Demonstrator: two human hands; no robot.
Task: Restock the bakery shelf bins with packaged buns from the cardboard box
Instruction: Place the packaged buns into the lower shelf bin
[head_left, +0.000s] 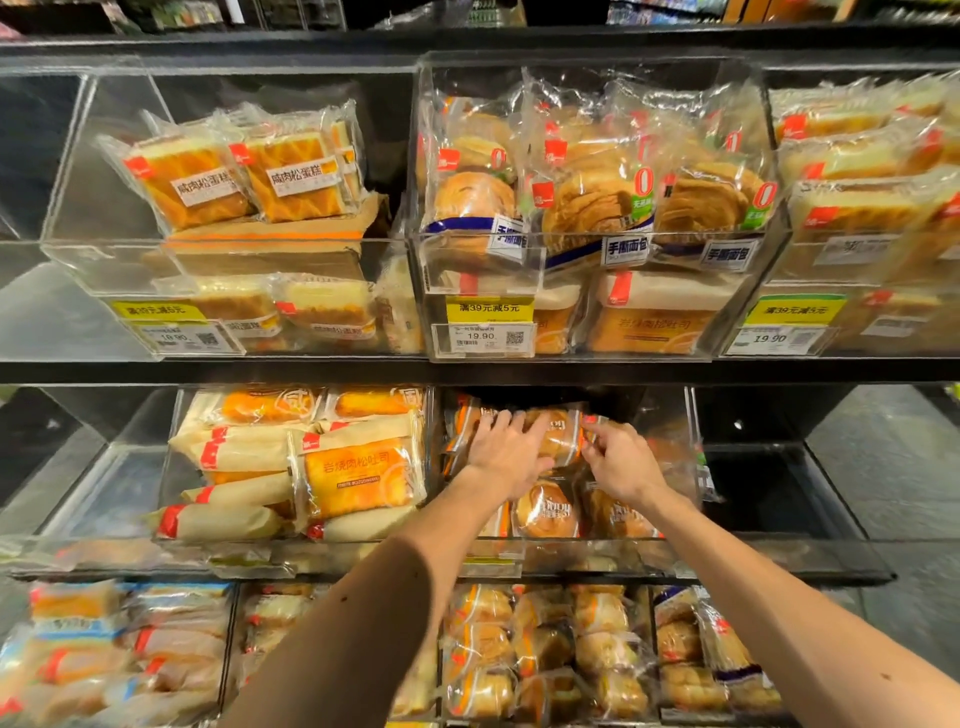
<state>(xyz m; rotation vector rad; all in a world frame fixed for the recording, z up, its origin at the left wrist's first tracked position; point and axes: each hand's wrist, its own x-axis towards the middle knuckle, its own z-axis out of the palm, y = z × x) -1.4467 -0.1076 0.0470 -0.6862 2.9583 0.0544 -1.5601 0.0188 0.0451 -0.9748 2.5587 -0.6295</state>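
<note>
Head view: both hands reach into the clear bin (675, 457) on the middle shelf (810, 576). The left hand (506, 452) lies with fingers spread nearly flat on a packaged bun (561, 436) at the bin's back. The right hand (621, 462) pinches the bun's wrapper edge with curled fingers.

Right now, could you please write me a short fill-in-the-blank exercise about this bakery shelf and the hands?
The left hand and the right hand both reach into a clear bin on the ______ of three shelves.
The pack they both touch holds a round ______.
The white price tag straight above the hands reads ______.
The toast packs with red stripes lie to the hands' ______.
Missing words: middle; bun; 19.90; left.
</note>
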